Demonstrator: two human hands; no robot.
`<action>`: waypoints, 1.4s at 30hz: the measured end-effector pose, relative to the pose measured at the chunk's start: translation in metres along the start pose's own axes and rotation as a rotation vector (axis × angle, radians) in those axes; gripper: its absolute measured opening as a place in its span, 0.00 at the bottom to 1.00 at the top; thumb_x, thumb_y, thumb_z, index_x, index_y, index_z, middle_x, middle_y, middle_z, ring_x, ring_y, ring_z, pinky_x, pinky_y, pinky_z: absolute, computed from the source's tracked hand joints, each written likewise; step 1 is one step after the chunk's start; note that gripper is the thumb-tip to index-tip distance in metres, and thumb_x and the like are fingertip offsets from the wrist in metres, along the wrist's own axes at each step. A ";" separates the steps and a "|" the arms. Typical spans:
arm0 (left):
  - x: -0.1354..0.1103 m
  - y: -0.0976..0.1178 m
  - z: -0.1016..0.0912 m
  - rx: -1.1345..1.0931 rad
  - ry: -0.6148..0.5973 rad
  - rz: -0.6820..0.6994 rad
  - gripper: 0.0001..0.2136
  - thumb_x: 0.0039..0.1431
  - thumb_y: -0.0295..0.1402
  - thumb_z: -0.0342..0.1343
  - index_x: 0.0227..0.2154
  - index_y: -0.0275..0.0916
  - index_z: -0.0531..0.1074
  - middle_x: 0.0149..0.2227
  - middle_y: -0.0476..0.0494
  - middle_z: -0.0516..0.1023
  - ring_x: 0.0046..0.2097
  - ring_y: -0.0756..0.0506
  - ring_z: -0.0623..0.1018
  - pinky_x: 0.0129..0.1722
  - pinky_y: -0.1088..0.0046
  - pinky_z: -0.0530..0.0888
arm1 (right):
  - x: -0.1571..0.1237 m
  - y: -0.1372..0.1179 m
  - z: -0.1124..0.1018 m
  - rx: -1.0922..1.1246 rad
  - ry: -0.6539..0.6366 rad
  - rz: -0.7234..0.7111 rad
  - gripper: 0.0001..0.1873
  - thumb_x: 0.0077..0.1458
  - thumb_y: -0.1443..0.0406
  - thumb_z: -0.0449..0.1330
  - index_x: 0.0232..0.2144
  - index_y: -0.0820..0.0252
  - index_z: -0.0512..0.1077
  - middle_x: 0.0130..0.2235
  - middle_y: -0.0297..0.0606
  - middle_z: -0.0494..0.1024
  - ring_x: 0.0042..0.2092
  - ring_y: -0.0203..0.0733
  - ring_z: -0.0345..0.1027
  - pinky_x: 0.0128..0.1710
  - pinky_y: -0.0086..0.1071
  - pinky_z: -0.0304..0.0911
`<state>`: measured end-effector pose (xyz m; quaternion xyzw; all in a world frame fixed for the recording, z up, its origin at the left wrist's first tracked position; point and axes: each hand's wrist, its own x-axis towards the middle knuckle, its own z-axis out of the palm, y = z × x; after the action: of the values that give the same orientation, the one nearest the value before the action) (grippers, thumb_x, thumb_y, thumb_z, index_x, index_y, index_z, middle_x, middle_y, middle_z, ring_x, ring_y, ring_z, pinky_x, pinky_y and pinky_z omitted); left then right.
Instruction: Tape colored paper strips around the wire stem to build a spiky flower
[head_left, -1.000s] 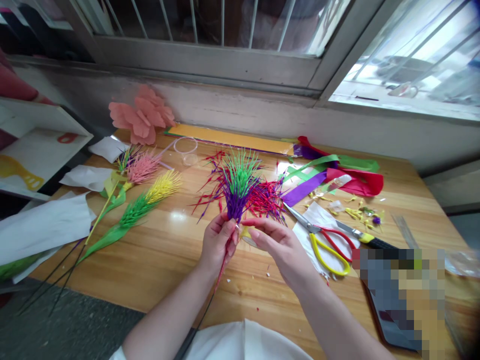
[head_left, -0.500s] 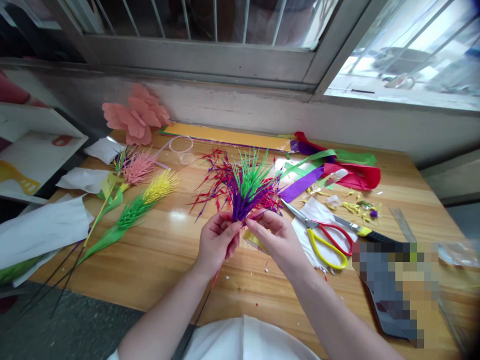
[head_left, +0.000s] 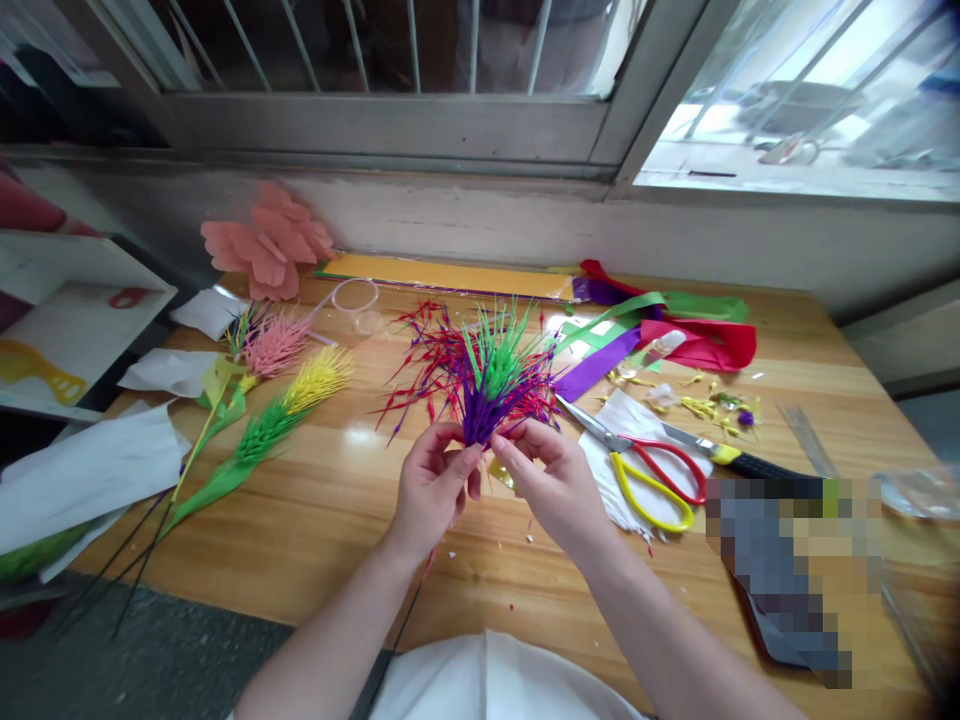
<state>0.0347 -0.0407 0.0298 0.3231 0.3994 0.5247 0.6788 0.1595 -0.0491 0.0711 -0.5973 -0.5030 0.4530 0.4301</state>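
A spiky paper flower head of purple, green and red strips stands above the wooden table at centre. My left hand pinches its base from the left, fingers closed. My right hand pinches the same base from the right, with a bit of yellow tape under its fingers. The flower's thin dark stem runs down toward my lap.
Finished paper stems in yellow, green and pink lie at the left, near a big pink paper flower. Scissors and a knife lie to the right on white paper. Coloured paper strips lie behind them. A clear cup stands further back.
My right hand has moved up from the table to the flower's base and closed on it. The flower head has tilted slightly to the right.
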 end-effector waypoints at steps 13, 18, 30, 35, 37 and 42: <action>-0.004 0.004 0.005 0.027 0.066 0.059 0.09 0.45 0.34 0.62 0.29 0.40 0.69 0.16 0.56 0.68 0.16 0.56 0.65 0.12 0.85 0.57 | 0.003 0.001 0.001 0.057 0.002 0.049 0.14 0.50 0.55 0.57 0.27 0.61 0.69 0.20 0.30 0.66 0.21 0.30 0.54 0.18 0.24 0.51; -0.003 0.005 0.004 0.022 0.063 -0.004 0.10 0.45 0.35 0.63 0.28 0.39 0.67 0.16 0.56 0.69 0.14 0.56 0.65 0.11 0.85 0.55 | 0.001 -0.003 0.001 0.089 -0.008 0.041 0.13 0.50 0.56 0.57 0.26 0.61 0.69 0.19 0.29 0.64 0.20 0.30 0.54 0.17 0.24 0.51; -0.002 0.007 0.008 -0.021 0.057 0.003 0.11 0.44 0.34 0.63 0.27 0.37 0.66 0.18 0.55 0.71 0.14 0.58 0.65 0.12 0.86 0.57 | 0.000 -0.003 -0.001 0.129 -0.026 0.039 0.13 0.49 0.56 0.58 0.26 0.61 0.69 0.19 0.29 0.62 0.21 0.30 0.52 0.17 0.23 0.49; -0.001 0.007 0.009 -0.034 0.066 -0.007 0.12 0.43 0.34 0.64 0.27 0.37 0.66 0.18 0.54 0.73 0.14 0.58 0.66 0.12 0.86 0.59 | -0.001 -0.004 0.001 0.166 -0.008 0.048 0.13 0.48 0.56 0.59 0.26 0.60 0.70 0.18 0.28 0.62 0.20 0.30 0.51 0.16 0.24 0.48; -0.001 0.007 0.010 -0.043 0.080 -0.013 0.13 0.42 0.35 0.64 0.27 0.37 0.66 0.18 0.54 0.73 0.15 0.58 0.66 0.14 0.85 0.62 | -0.001 -0.006 0.001 0.180 -0.005 0.058 0.13 0.47 0.56 0.60 0.25 0.60 0.70 0.18 0.28 0.61 0.20 0.30 0.51 0.16 0.23 0.48; -0.002 0.006 0.008 0.013 0.095 -0.053 0.13 0.44 0.38 0.62 0.26 0.37 0.66 0.18 0.55 0.71 0.15 0.58 0.65 0.10 0.86 0.57 | -0.002 -0.009 0.001 0.208 -0.007 0.090 0.14 0.46 0.55 0.61 0.25 0.60 0.71 0.18 0.27 0.62 0.19 0.28 0.51 0.15 0.23 0.47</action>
<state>0.0388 -0.0418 0.0393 0.2914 0.4428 0.5186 0.6708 0.1562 -0.0496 0.0802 -0.5700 -0.4272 0.5236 0.4673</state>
